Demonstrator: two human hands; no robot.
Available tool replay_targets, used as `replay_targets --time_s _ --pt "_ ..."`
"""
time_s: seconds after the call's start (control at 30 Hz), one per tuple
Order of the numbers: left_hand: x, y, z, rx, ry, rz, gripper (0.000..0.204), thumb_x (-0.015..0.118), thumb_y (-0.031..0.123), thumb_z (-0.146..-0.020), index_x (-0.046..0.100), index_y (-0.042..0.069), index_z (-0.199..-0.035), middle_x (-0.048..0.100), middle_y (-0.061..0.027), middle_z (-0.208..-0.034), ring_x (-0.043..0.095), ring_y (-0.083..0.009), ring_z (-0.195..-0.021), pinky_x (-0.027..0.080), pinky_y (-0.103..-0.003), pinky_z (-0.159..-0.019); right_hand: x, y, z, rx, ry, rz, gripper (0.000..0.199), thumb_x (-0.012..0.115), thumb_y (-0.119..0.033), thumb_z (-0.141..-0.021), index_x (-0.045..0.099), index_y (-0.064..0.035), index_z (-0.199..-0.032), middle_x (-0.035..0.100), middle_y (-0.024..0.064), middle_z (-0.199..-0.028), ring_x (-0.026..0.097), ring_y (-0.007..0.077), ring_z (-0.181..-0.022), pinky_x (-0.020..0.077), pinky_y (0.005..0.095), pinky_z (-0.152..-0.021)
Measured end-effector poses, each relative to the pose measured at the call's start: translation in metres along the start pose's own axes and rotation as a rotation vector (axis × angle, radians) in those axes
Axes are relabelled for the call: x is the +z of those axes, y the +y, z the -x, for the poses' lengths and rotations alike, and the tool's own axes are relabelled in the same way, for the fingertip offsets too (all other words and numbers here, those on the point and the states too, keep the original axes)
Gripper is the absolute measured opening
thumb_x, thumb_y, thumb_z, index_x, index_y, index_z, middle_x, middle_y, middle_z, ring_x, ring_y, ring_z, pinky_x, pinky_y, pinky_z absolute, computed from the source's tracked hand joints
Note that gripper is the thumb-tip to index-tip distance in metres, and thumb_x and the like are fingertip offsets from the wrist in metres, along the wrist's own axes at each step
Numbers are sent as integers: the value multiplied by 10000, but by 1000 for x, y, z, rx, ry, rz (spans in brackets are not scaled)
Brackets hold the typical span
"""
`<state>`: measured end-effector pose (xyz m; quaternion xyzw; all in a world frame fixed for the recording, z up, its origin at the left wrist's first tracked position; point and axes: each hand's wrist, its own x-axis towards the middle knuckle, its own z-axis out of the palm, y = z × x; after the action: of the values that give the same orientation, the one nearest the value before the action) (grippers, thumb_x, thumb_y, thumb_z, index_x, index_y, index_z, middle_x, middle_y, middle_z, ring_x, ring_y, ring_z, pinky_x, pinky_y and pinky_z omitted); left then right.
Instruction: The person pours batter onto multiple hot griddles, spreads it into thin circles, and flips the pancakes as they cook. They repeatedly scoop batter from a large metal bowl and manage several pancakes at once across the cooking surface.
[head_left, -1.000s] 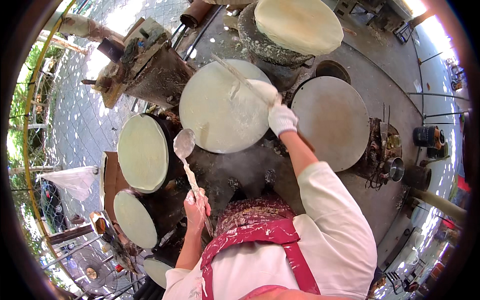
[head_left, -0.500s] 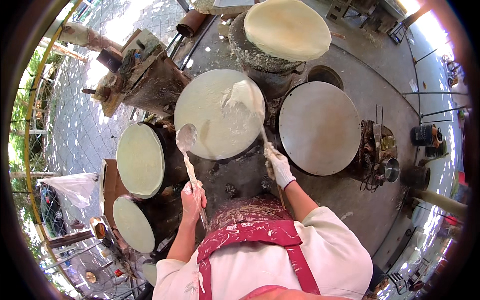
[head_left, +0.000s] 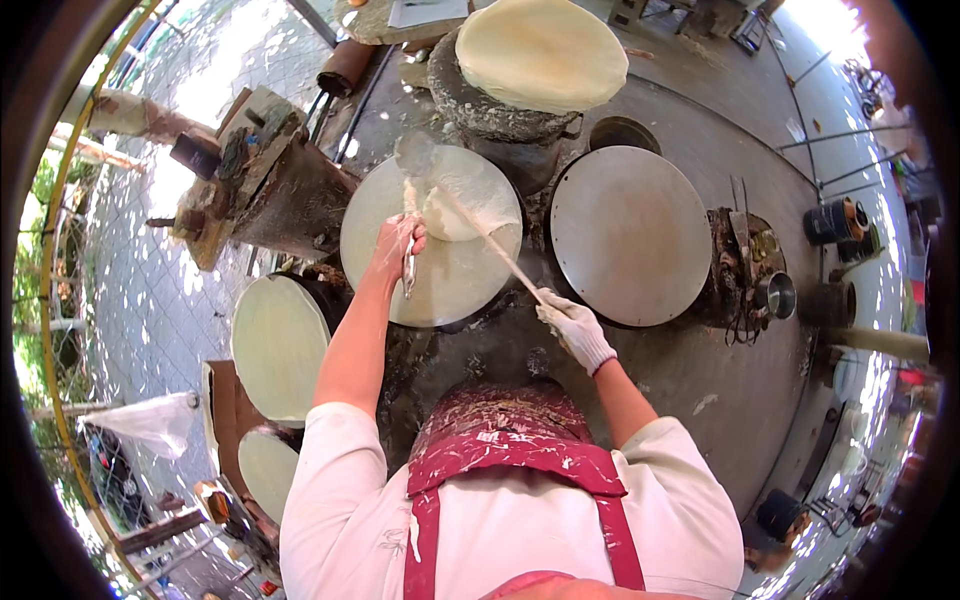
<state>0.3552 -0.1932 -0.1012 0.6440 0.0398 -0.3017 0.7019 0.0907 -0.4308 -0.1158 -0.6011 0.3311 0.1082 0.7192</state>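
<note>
My bare left hand [head_left: 402,238] grips a ladle [head_left: 416,158], its blurred bowl above the far left of the middle round griddle [head_left: 455,305]. A thin pale batter layer covers that griddle, with a thicker wet patch [head_left: 472,195] at its far right. In a white glove, my right hand [head_left: 573,330] closes round the end of a long thin stick [head_left: 497,250]. The stick reaches up and left over the griddle; its far end lies in the batter patch, and its shape there cannot be made out.
A bare round griddle [head_left: 632,235] stands at the right, beside a small metal pot [head_left: 776,295]. Two more griddles at the left carry pale rounds [head_left: 280,345], [head_left: 268,470]. Beyond, a stack of flatbread sheets [head_left: 540,50] rests on a drum; a wooden block [head_left: 280,180] stands far left.
My left hand has moved up and forward with the ladle over the middle griddle. The right hand's stick has swung left, its far end now in the batter. The view has shifted slightly.
</note>
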Motion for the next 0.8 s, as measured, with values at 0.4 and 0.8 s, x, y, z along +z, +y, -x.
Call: replay_targets --time_s 0.4,0.8 --pt "-25 -32 97 -354 0 385 44 492 13 -925 480 4 -883 479 -42 -686 428 -102 -491 357 -229 -388 88 80 12 -145 197 -295 309 667 -264 -934 655 -139 -1216 622 -82 -806 437 3 -528 339 170 -444" --pt "-65 8 98 -391 -634 1034 264 454 210 -1025 501 -47 -1056 395 65 -633 407 -35 -426 405 -259 -478 99 34 10 -79 155 -95 342 623 -219 -961 626 -6 -1229 657 30 -1101 593 80 -999 459 199 -871"
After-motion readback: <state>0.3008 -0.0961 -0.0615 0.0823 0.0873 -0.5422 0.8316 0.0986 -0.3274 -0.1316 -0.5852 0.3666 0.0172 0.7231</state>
